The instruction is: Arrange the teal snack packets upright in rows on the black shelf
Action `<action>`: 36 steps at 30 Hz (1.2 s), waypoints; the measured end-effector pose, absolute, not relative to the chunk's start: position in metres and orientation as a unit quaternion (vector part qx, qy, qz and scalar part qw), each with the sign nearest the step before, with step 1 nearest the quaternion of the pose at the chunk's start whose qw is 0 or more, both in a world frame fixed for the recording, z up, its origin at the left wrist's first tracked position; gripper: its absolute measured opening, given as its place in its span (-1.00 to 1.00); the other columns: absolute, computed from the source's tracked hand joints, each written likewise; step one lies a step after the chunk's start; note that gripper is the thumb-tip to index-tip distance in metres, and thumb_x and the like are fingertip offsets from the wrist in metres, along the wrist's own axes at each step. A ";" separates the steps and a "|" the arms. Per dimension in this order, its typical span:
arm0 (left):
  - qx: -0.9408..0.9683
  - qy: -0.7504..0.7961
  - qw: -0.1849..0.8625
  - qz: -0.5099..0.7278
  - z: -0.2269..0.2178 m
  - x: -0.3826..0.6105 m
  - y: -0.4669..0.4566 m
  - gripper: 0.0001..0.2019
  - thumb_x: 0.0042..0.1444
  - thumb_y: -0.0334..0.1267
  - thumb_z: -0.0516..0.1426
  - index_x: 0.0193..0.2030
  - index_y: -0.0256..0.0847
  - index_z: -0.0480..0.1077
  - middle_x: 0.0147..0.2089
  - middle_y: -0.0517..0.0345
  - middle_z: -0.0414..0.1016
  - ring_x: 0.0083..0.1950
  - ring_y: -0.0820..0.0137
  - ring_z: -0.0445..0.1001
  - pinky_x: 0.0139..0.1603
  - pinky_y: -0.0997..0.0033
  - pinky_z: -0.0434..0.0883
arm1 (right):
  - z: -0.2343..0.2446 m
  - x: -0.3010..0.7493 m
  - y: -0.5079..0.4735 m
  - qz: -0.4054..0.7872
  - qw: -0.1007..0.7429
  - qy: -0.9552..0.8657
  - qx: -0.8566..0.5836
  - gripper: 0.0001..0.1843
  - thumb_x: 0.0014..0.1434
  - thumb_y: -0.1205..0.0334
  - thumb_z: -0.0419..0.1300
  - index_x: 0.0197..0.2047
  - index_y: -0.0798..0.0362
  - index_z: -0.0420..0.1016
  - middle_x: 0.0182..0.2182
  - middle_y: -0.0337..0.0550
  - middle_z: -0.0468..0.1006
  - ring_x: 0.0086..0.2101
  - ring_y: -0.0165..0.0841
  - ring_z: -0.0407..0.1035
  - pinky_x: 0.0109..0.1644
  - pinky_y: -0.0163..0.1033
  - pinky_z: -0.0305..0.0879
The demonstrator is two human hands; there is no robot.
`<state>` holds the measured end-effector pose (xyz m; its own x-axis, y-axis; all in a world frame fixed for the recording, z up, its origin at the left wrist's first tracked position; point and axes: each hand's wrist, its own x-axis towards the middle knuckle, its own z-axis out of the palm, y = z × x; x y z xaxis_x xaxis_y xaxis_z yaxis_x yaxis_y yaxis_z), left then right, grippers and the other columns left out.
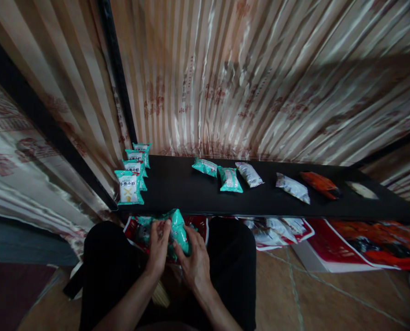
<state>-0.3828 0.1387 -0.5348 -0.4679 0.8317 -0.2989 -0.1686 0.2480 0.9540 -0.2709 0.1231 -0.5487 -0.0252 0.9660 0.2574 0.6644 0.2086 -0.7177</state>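
My left hand (158,246) and my right hand (194,259) meet between my knees, both closed on a teal snack packet (179,230). The packet is held just above a box of more teal packets (141,230) on the floor. On the black shelf (177,188) in front, a row of several teal-and-white packets (129,186) stands upright at the left end. Further right on the shelf lie two teal packets (229,179), two silver-white packets (292,186), an orange packet (320,184) and a pale packet (361,190).
Striped shiny curtains (260,78) hang behind the shelf. Red and white boxes (329,239) with more packets lie on the tiled floor under the shelf's front edge. My dark-trousered knees (232,262) flank my hands.
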 end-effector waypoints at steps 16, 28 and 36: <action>0.234 0.613 0.499 0.566 -0.514 -0.381 0.134 -0.52 -0.14 0.15 0.19 -0.23 -0.22 0.34 -0.23 0.07 0.47 -0.16 0.29 0.46 -0.16 0.38 0.36 | -0.540 -0.277 0.108 0.102 0.329 -0.746 -0.570 -0.43 0.10 0.24 0.14 0.20 -0.08 0.21 0.04 -0.04 0.34 -0.01 -0.19 0.29 -0.02 -0.07 0.41; 0.208 0.602 0.530 0.560 -0.521 -0.383 0.136 -0.55 -0.08 -0.01 0.21 -0.10 -0.23 0.36 -0.08 0.03 0.49 0.00 0.26 0.43 0.05 0.32 0.28 | -0.536 -0.282 0.101 0.084 0.304 -0.771 -0.553 -0.41 0.08 0.26 0.14 0.21 -0.12 0.23 0.05 0.03 0.34 -0.02 -0.10 0.29 -0.08 0.04 0.40; 0.189 0.601 0.544 0.554 -0.523 -0.386 0.137 -0.49 -0.09 0.05 0.21 -0.07 -0.25 0.37 -0.06 -0.02 0.49 -0.04 0.23 0.45 -0.04 0.30 0.32 | -0.536 -0.287 0.093 0.102 0.312 -0.784 -0.527 -0.41 0.07 0.36 0.12 0.19 -0.09 0.26 0.05 0.03 0.33 0.00 -0.14 0.28 -0.02 0.03 0.37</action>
<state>-0.3858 0.1369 -0.5234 -0.3376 0.8298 -0.4444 -0.3758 0.3140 0.8719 -0.2872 0.0934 -0.5364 -0.2511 0.8895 0.3817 0.7629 0.4245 -0.4876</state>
